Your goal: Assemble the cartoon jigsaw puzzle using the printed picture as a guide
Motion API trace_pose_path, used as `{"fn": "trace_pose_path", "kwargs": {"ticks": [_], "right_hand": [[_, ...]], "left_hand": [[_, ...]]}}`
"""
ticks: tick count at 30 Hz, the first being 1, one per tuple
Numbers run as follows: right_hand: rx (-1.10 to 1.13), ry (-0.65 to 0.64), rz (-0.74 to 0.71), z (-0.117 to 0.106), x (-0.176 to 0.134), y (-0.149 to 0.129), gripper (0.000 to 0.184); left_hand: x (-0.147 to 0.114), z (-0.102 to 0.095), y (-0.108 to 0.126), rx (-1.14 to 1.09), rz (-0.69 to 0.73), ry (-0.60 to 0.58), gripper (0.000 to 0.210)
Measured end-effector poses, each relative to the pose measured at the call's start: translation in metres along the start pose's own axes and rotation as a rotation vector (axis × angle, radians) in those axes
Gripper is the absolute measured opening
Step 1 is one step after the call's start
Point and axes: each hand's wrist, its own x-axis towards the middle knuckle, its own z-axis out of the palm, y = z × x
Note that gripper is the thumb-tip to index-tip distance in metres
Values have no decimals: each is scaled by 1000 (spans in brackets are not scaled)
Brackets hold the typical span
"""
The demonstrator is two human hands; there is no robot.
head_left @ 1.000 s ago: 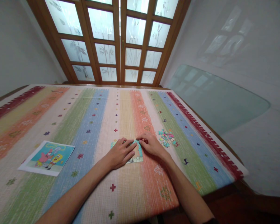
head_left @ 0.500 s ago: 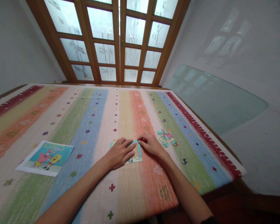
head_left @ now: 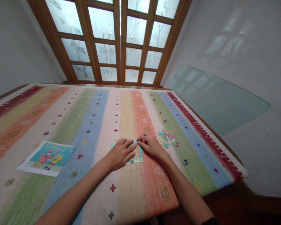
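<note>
A partly assembled jigsaw puzzle (head_left: pixel 137 160) lies on the striped tablecloth, with a pale lower border and a teal right side. My left hand (head_left: pixel 121 153) rests on it with fingers spread, covering much of its left and middle. At the upper edge, my right hand (head_left: pixel 151 144) has thumb and fingers pinched together on a small teal puzzle piece (head_left: pixel 135 142); most of that piece is hidden by the fingertips. Just right of my right hand lies a pile of loose puzzle pieces (head_left: pixel 166 138), mostly teal with some pink and yellow.
A printed cartoon picture (head_left: pixel 48 158) lies on the left of the tablecloth (head_left: pixel 84 187). The table's right edge runs close to a white wall with a pale green panel (head_left: pixel 215 97). Wooden glass doors (head_left: pixel 120 47) stand behind the table.
My right fingertips have shifted slightly left along the puzzle's upper edge, closer to my left fingers. My left hand stays nearly where it was.
</note>
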Motion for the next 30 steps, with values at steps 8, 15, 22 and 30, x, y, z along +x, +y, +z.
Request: {"fn": "trace_pose_path", "kwargs": {"ticks": [8,15,22,30], "right_hand": [[-18,30,-3,4,1,0,8],[-29,28,-10,4,1,-3,9],[-12,3,0,4,0,-5,6],[5,-3,3,4,0,-5,6]], "left_hand": [[-1,1,-1,-20,4,40,38],[-3,2,-2,-50,-11,87,36],[-4,2,-2,-155,-72,109,33],[-6,-1,-5,-399,-314,194,29]]}}
